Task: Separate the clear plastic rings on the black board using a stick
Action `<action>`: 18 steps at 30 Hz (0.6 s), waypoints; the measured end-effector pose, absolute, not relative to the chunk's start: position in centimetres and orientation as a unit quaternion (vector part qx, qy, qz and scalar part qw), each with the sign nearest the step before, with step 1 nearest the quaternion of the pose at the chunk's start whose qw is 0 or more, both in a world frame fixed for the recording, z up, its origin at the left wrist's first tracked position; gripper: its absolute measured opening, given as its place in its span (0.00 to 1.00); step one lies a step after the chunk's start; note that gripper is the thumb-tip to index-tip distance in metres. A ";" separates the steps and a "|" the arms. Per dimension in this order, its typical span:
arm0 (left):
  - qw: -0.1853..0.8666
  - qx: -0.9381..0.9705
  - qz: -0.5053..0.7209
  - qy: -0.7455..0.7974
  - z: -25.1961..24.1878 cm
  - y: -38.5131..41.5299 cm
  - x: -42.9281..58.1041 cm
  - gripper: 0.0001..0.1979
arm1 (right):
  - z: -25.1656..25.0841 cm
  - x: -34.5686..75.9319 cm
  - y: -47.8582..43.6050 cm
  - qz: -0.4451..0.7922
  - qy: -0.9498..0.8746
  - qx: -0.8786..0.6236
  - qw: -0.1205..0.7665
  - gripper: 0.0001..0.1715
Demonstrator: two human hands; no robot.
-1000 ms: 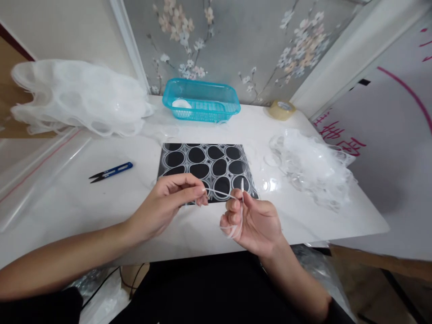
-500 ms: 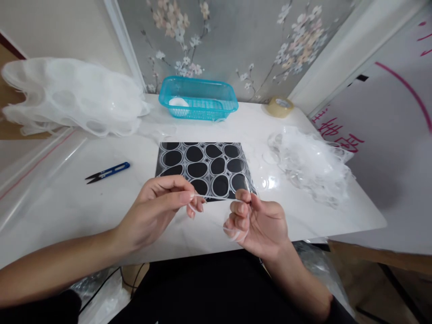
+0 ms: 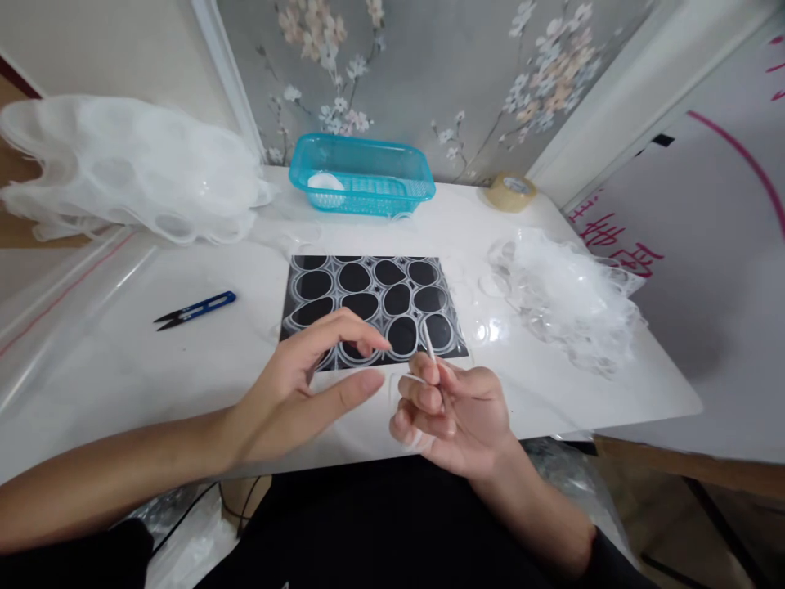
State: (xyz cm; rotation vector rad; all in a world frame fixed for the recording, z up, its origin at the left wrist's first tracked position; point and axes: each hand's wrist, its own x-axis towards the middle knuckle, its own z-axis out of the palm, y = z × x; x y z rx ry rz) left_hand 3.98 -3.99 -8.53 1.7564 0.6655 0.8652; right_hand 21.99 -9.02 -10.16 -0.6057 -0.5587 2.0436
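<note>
My right hand (image 3: pixel 450 413) pinches a thin white plastic ring (image 3: pixel 429 339) between thumb and forefinger, its edge sticking up. More clear, whitish loop shows around the curled fingers; whether it is one ring or several I cannot tell. To its left my left hand (image 3: pixel 325 376) is open, thumb and forefinger apart with nothing between them. Beyond both hands lies a black sheet (image 3: pixel 401 335) covered with white-outlined ovals, partly hidden by my left hand. Blue thread snips (image 3: pixel 199 309) rest on the table to the left.
A bundle of white perforated plastic sheets (image 3: pixel 135 164) stands at the left. At the back are a blue basket (image 3: pixel 368 147) with a white roll inside and a tape roll (image 3: pixel 510 191). A pile of clear plastic scraps (image 3: pixel 570 294) lies right, beside a whiteboard (image 3: pixel 705 327).
My left hand has let go of the white plastic strand and opened. My right hand has shifted slightly left and down, still pinching the ring, which now points up.
</note>
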 end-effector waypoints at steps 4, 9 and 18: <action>0.456 0.787 0.365 0.201 -7.7 -4.3 4.0 0.12 | -10.4 21.1 -9.3 0.848 -0.193 -0.215 0.444 0.10; 0.494 0.773 0.323 0.231 -6.9 -4.3 3.9 0.03 | -10.8 20.9 -9.6 0.823 -0.204 -0.224 0.481 0.08; 0.656 0.655 0.271 0.259 -6.8 -4.1 3.5 0.10 | -10.3 20.8 -9.7 0.871 0.014 -0.181 0.456 0.11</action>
